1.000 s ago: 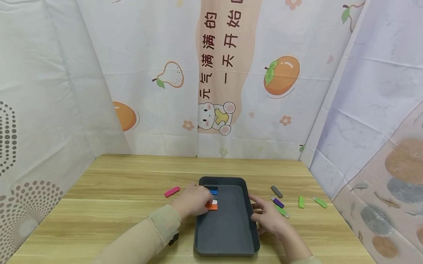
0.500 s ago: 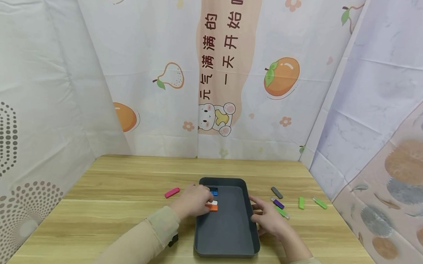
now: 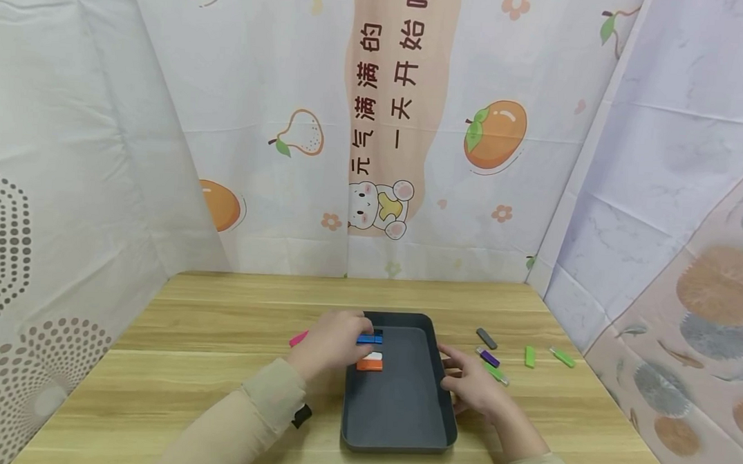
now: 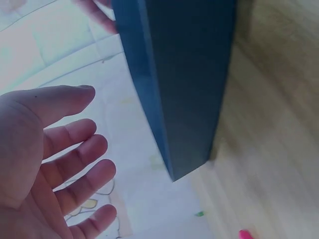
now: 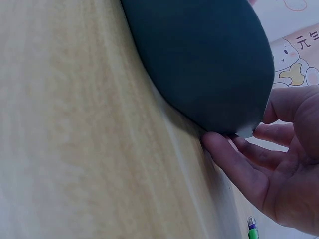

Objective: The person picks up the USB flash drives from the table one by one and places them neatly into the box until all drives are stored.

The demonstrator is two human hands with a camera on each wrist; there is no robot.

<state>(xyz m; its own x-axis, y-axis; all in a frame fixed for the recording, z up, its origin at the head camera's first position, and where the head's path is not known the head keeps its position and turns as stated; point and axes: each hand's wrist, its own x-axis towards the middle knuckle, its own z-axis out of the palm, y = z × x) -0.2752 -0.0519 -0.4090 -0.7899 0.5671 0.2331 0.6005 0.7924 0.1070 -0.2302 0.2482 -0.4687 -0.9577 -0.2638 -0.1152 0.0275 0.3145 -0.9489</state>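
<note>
A dark grey tray (image 3: 398, 399) lies on the wooden table. Along its left inner side sit blue (image 3: 369, 339) and orange (image 3: 370, 365) USB flash drives, with a white piece (image 3: 375, 357) against the orange one and something black behind the blue. My left hand (image 3: 332, 341) hovers over the tray's left rim, fingers loosely bent, nothing in them; the left wrist view shows the palm (image 4: 25, 149) and relaxed fingers beside the tray wall (image 4: 187, 89). Fingertips of my right hand (image 3: 473, 382) touch the tray's right wall from outside, as the right wrist view also shows (image 5: 294, 164).
Right of the tray lie a grey flash drive (image 3: 486, 338), a purple one (image 3: 487, 357) and several green ones, including an upright-lying one (image 3: 530, 356) and one farther right (image 3: 562, 356). A pink drive (image 3: 298, 338) is partly hidden behind my left hand. Printed curtains surround the table.
My left hand has drawn back slightly left and up from the orange drive, its fingers loosening and uncovering more of the orange and blue drives. The right hand stays at the tray.
</note>
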